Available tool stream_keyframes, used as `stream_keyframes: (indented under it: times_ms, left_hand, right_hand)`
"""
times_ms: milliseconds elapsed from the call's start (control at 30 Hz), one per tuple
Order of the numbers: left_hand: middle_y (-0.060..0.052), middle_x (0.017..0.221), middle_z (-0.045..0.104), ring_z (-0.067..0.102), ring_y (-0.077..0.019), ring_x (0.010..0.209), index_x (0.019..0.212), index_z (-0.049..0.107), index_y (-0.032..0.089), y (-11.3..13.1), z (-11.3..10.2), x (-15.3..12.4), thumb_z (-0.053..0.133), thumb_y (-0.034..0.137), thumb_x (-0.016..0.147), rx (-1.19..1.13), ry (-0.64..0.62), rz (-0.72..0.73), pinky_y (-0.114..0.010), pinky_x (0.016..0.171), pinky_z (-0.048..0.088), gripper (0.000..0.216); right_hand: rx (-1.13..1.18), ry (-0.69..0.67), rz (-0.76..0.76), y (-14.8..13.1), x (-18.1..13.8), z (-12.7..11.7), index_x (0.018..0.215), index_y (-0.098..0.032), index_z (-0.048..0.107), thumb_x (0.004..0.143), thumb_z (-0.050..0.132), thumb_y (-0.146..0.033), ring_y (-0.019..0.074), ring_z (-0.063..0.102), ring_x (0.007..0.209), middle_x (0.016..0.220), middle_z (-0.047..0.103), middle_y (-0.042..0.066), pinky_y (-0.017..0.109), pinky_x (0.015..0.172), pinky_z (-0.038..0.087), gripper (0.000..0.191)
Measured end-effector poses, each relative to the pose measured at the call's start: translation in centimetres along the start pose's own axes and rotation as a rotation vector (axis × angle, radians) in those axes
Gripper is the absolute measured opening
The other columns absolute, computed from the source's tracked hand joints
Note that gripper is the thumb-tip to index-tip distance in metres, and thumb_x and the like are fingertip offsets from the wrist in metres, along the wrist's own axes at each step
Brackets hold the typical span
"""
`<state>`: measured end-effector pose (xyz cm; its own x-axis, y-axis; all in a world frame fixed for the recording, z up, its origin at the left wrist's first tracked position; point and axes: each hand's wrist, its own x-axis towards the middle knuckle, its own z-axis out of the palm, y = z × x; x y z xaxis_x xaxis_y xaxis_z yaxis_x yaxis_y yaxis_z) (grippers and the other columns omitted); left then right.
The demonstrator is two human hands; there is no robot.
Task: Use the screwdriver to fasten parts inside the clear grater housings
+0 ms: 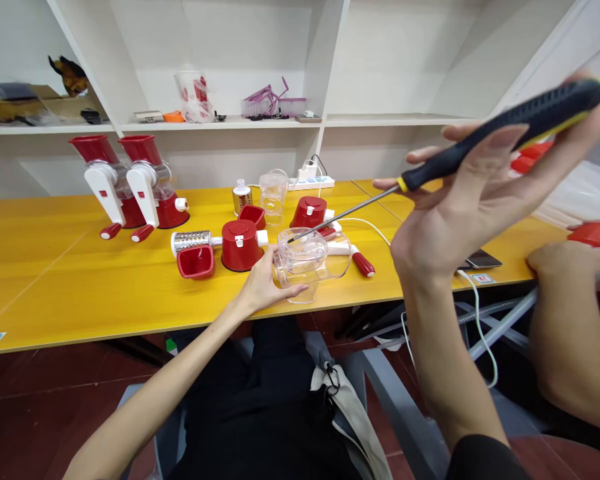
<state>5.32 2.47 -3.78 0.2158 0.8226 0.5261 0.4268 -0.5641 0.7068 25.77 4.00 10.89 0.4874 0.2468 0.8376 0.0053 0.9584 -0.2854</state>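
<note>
My left hand point(263, 283) grips a clear plastic housing point(310, 260) that rests on the yellow table point(80, 280) near its front edge. My right hand point(475, 200) is raised close to the camera and holds a black and yellow screwdriver point(505, 130). Its metal shaft slants down to the left and its tip touches the top of the clear housing. Just left of the housing stand a red base point(240, 245), a red hopper point(196, 261) and a metal grater drum point(191, 240).
Two assembled red and white rotary graters point(130, 187) stand at the back left. A clear cup point(273, 193), a small tin point(241, 197) and a power strip point(310, 181) sit behind. Another person's arm point(565, 313) holds a red part point(595, 233) at the right. White shelves rise behind.
</note>
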Motion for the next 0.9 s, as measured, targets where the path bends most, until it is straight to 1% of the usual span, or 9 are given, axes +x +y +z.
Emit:
stream_keyframes:
  times_ms: [67,200,300,367,500,633,700,800,900]
  left_hand:
    - [-0.014,0.126,0.071,0.070,-0.0355,0.119,0.128,0.047,0.021,0.1,0.0,0.1,0.086,0.059,0.068,0.004,0.008,0.002,-0.050,0.101,0.057,0.081]
    - [-0.013,0.120,0.072,0.073,-0.0338,0.111,0.125,0.047,0.021,0.2,-0.1,0.1,0.086,0.058,0.068,0.001,0.009,0.010,-0.047,0.095,0.059,0.078]
    - [-0.011,0.117,0.073,0.073,-0.0324,0.108,0.123,0.047,0.021,0.1,-0.1,0.1,0.087,0.057,0.067,-0.006,0.008,0.009,-0.046,0.093,0.060,0.078]
    - [-0.011,0.119,0.073,0.073,-0.0320,0.110,0.124,0.048,0.022,0.1,-0.1,0.1,0.088,0.056,0.068,-0.023,0.007,0.022,-0.044,0.094,0.059,0.076]
    - [-0.010,0.116,0.073,0.074,-0.0302,0.107,0.121,0.049,0.022,0.1,0.0,0.1,0.087,0.055,0.068,-0.035,0.011,0.041,-0.043,0.092,0.060,0.073]
    - [-0.009,0.112,0.073,0.074,-0.0292,0.102,0.119,0.049,0.021,0.1,0.0,0.2,0.087,0.055,0.068,-0.039,0.008,0.041,-0.043,0.089,0.060,0.072]
    - [-0.009,0.113,0.073,0.074,-0.0293,0.103,0.119,0.050,0.021,0.0,-0.1,0.2,0.087,0.055,0.068,-0.046,0.009,0.047,-0.044,0.090,0.060,0.072]
    - [-0.009,0.115,0.073,0.073,-0.0301,0.105,0.118,0.051,0.021,-0.2,0.0,0.2,0.088,0.055,0.067,-0.045,0.013,0.053,-0.045,0.091,0.060,0.071]
    - [-0.010,0.115,0.073,0.073,-0.0311,0.105,0.118,0.052,0.020,-0.3,0.0,0.1,0.088,0.056,0.067,-0.042,0.009,0.049,-0.046,0.091,0.061,0.072]
  right_hand:
    - [0.060,-0.089,0.004,0.4,1.1,0.7,0.130,-0.037,0.027,0.098,0.055,-0.047,0.0064,0.074,0.082,0.095,0.065,-0.006,0.014,0.060,0.063,0.043]
    - [0.067,-0.212,0.002,0.5,2.2,1.9,0.130,-0.036,0.027,0.096,0.057,-0.053,0.0090,0.073,0.074,0.094,0.063,-0.004,0.013,0.049,0.053,0.048]
    - [0.048,-0.228,0.044,-0.6,2.2,3.0,0.125,-0.038,0.031,0.099,0.056,-0.040,0.0119,0.075,0.086,0.093,0.060,-0.005,0.017,0.058,0.056,0.036]
    - [0.040,-0.243,0.072,-1.3,2.3,3.7,0.124,-0.041,0.031,0.099,0.056,-0.036,0.0127,0.075,0.096,0.094,0.059,-0.006,0.020,0.065,0.059,0.036]
    - [-0.032,-0.360,0.137,-1.3,2.8,5.1,0.126,-0.041,0.029,0.098,0.057,-0.045,0.0118,0.074,0.100,0.096,0.063,-0.006,0.019,0.069,0.060,0.040]
    - [-0.002,-0.554,0.146,0.2,3.2,6.8,0.124,-0.036,0.028,0.087,0.067,-0.060,0.0107,0.068,0.070,0.086,0.061,-0.005,0.020,0.049,0.053,0.059]
    - [-0.013,-0.626,0.218,1.5,3.5,7.8,0.122,-0.035,0.028,0.085,0.068,-0.061,0.0101,0.064,0.064,0.086,0.059,-0.004,0.021,0.043,0.048,0.060]
    - [-0.113,-0.649,0.428,4.0,4.2,9.2,0.118,-0.036,0.029,0.081,0.066,-0.061,0.0106,0.062,0.065,0.087,0.059,-0.004,0.022,0.044,0.046,0.058]
    - [-0.179,-0.621,0.538,6.4,4.8,9.7,0.112,-0.034,0.030,0.077,0.065,-0.059,0.0106,0.059,0.063,0.086,0.058,-0.003,0.025,0.045,0.046,0.056]
